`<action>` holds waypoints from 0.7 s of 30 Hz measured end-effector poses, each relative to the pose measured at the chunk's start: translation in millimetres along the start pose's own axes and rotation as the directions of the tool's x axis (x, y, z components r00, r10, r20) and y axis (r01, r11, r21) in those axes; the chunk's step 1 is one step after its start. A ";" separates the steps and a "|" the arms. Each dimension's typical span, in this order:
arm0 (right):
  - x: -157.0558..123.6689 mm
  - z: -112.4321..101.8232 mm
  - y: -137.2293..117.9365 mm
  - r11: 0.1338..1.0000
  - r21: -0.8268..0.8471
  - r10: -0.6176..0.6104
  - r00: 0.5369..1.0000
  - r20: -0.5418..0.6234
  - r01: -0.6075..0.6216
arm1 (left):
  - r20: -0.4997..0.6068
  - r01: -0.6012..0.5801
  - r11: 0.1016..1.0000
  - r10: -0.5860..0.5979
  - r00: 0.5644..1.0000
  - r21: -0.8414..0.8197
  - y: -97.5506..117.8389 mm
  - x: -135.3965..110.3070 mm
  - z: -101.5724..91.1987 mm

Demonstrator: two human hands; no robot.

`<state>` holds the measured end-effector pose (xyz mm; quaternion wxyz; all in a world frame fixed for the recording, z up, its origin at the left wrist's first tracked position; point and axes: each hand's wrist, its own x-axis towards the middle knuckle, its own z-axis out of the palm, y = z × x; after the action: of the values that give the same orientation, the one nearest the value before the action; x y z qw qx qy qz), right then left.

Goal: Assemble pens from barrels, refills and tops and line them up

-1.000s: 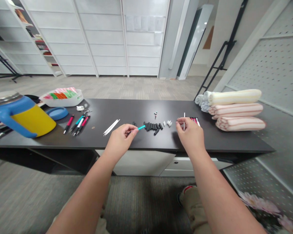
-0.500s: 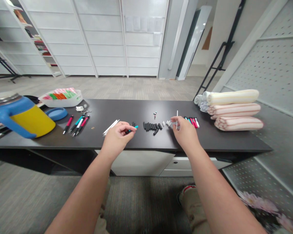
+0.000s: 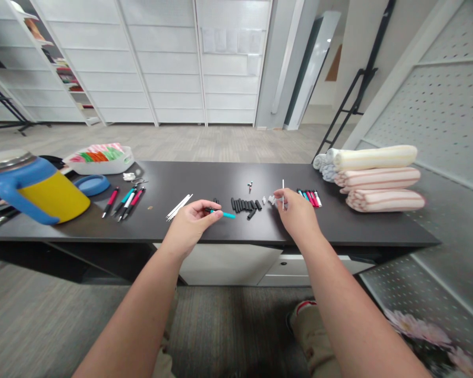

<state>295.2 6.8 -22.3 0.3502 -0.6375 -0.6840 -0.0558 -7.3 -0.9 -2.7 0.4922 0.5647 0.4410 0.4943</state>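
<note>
My left hand [image 3: 193, 223] pinches a teal pen barrel with a black part [image 3: 228, 215], its teal end pointing right above the desk. A thin white pen refill [image 3: 283, 189] stands nearly upright in the closed fingers of my right hand [image 3: 295, 207]. Between the hands lies a row of short black pen grips [image 3: 242, 205]. Small white pieces [image 3: 271, 200] sit by my right fingertips. Several white refills [image 3: 179, 207] lie left of my left hand. Pen barrels in teal, red and white [image 3: 310, 197] are lined up just beyond my right hand.
Assembled pens [image 3: 128, 202] lie at left, beside a blue lid [image 3: 92, 185] and a large yellow-blue mug [image 3: 51, 194]. A white basket [image 3: 106, 165] stands behind them. Rolled towels [image 3: 382, 181] are stacked at the desk's right end. Tiny metal parts [image 3: 250, 186] lie near the back middle.
The teal barrel now extends farther right out of my left fingers, and that hand has opened slightly around it. My right hand has shifted a little left with the refill.
</note>
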 end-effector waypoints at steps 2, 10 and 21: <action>1.1 0.6 0.4 1.000 -0.005 -0.006 1.000 0.000 0.006 | -0.002 -0.012 1.000 0.012 1.000 -0.011 -2.8 1.9 -1.9; 2.9 2.3 3.3 0.999 -0.050 -0.013 1.000 0.010 0.014 | -0.054 -0.077 0.994 0.073 0.996 -0.075 -3.2 6.1 4.2; 3.3 2.2 1.6 1.000 -0.006 -0.016 1.000 -0.009 0.016 | 0.015 -0.023 0.994 0.025 1.000 -0.108 -8.2 6.4 4.2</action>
<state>295.9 11.0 -22.7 0.3509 -0.6326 -0.6875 -0.0634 -2.5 5.9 -10.2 0.5195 0.5465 0.4030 0.5188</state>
